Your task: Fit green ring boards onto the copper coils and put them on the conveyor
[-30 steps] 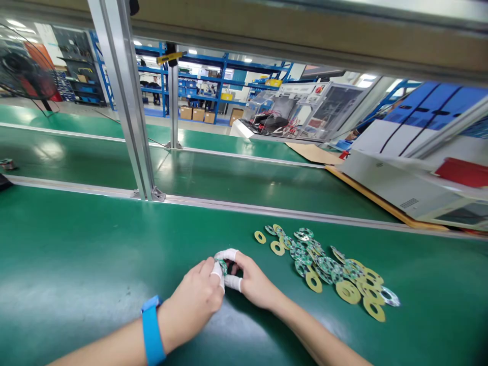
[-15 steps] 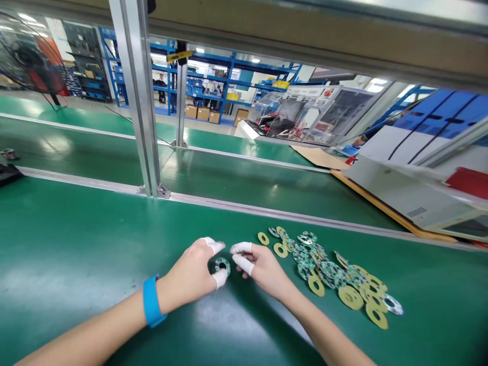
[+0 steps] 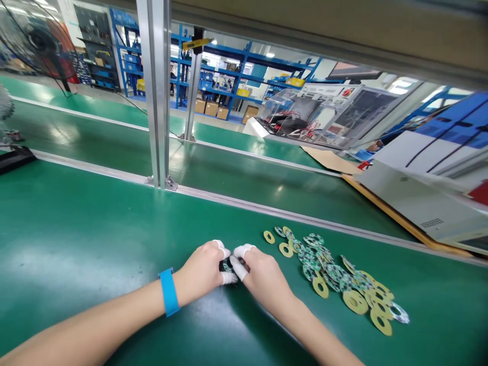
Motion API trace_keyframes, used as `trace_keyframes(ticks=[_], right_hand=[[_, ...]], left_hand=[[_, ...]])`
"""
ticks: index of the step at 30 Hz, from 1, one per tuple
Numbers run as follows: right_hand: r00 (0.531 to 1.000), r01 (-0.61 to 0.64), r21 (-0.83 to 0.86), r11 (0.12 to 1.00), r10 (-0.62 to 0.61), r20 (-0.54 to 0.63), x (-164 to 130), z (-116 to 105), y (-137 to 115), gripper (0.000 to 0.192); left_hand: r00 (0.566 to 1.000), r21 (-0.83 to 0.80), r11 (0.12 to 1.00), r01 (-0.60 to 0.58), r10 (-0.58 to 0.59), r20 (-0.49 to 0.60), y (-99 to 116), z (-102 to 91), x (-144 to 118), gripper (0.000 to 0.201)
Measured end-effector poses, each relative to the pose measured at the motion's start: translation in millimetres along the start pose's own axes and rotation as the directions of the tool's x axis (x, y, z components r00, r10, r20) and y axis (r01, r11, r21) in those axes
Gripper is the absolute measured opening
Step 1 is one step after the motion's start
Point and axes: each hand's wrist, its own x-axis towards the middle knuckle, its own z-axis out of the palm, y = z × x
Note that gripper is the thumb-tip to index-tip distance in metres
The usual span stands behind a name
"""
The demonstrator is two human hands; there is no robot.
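Pinched small ring board (image 3: 227,266) between left hand (image 3: 204,269) and right hand (image 3: 259,277), low over surface (image 3: 76,234) near front edge. Looked light, thin, stiff; best gripped by rim.

We've got two bare forearms in the shot, no sleeves showing at all. The left hand (image 3: 204,269) has a bright blue wristband (image 3: 169,292) snug around the wrist, a plain flat strap with no markings we can make out. The right hand (image 3: 261,277) has nothing on its wrist. Both hands wear little white finger cots (image 3: 239,268) rolled over the thumb and forefinger tips, while the other fingers look uncovered as far as we can see.
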Motion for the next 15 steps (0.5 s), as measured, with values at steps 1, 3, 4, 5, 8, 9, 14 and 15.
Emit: trace_keyframes(ticks=[1, 3, 4, 5, 8, 9, 14, 15], right_hand=[[1.0, 0.031, -0.029, 0.999, -0.031, 0.007, 0, 1, 0, 0.017], [0.997, 0.081, -0.057, 0.995, -0.08, 0.021, -1, 1, -1, 0.017], [0.995, 0.096, -0.06, 0.994, -0.094, 0.029, -1, 2, -2, 0.017], [0.994, 0.102, -0.058, 0.993, -0.1, 0.042, -2, 2, -2, 0.016], [0.992, 0.092, -0.051, 0.994, -0.087, 0.09, -3, 4, -4, 0.017], [0.992, 0.086, -0.057, 0.995, -0.08, 0.096, -3, 4, -5, 0.016], [0.999, 0.018, -0.106, 0.994, -0.014, 0.04, -3, -6, -3, 0.011], [1.0, -0.011, -0.098, 0.995, 0.011, 0.004, -5, -11, -2, 0.014]], left_hand=[[1.0, 0.009, 1.0, 0.002, -0.002, 0.003, 0, -0.7, 0, 0.017], [1.0, 0.022, 1.0, 0.009, -0.009, 0.009, 1, -1.8, 0, 0.018], [1.0, 0.029, 0.999, 0.014, -0.014, 0.01, 1, -1.7, 0, 0.017], [1.0, 0.036, 0.999, 0.016, -0.016, 0.004, 0, -0.7, -1, 0.017], [0.999, 0.051, 0.999, -0.008, 0.01, -0.034, -3, 10.4, -4, 0.013], [0.999, 0.054, 0.998, -0.023, 0.025, -0.046, -6, 16.4, -5, 0.011], [0.985, 0.028, 0.991, -0.131, 0.133, -0.106, -40, 21.7, 21, 0.013], [0.979, 0.037, 0.988, -0.147, 0.15, -0.141, -48, 10.2, 35, 0.014]])
